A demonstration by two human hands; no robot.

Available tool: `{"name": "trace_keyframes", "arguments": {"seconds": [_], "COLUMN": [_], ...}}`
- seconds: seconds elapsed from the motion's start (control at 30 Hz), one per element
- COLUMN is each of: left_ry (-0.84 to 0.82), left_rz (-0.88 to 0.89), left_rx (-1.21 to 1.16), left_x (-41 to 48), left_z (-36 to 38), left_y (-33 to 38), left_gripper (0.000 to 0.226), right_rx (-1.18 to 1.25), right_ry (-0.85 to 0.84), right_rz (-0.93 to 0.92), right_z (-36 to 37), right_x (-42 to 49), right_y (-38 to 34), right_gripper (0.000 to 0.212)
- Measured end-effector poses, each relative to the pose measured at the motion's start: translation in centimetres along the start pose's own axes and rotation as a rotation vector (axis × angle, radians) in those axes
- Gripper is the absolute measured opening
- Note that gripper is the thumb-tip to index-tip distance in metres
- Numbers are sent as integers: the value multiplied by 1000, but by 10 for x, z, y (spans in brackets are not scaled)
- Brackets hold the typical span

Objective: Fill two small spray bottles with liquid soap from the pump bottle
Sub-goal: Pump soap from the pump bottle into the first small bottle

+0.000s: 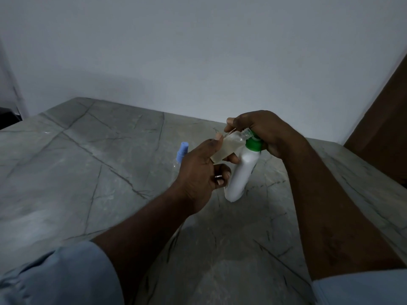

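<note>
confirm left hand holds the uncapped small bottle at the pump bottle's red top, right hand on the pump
Not red: head view shows the pump bottle's top green. Otherwise correct: left hand holds the small bottle, right hand on the pump.

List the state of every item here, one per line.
uncapped spray bottle: cap off, tilted, partly filled with pale liquid, gripped by left hand.
pump bottle: standing on the counter, green top gripped by right hand.
blue-capped spray bottle: capped, on the counter, mostly hidden behind left hand.

Uncapped spray bottle (pale liquid inside) tilts at green-collared pump bottle; blue-capped bottle stands left.
</note>
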State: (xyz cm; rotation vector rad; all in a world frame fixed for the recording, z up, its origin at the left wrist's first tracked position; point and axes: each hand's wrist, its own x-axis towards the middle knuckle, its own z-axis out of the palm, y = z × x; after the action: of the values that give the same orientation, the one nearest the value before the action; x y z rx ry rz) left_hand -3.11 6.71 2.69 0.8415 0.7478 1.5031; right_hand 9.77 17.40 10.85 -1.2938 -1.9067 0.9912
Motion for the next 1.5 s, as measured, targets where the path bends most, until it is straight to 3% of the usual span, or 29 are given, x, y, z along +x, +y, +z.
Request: {"name": "trace_keyframes", "arguments": {"seconds": [0.27,1.2,1.5], "left_ry": [-45,-17,-43], "left_rz": [26,21,25], "left_rx": [2,-16,-17], "left_x": [0,-3,-2], "left_z": [4,2,3], "left_y": [2,2,2], "left_gripper": [47,33,30], "right_rx": [25,81,4], "right_ry": [13,-37,0], "right_rz": [-90,32,-67], "right_z": [-9,1,-5], "right_x": [0,-4,-4], "right_y": [-4,-3,-7], "right_gripper": [22,19,21]}}
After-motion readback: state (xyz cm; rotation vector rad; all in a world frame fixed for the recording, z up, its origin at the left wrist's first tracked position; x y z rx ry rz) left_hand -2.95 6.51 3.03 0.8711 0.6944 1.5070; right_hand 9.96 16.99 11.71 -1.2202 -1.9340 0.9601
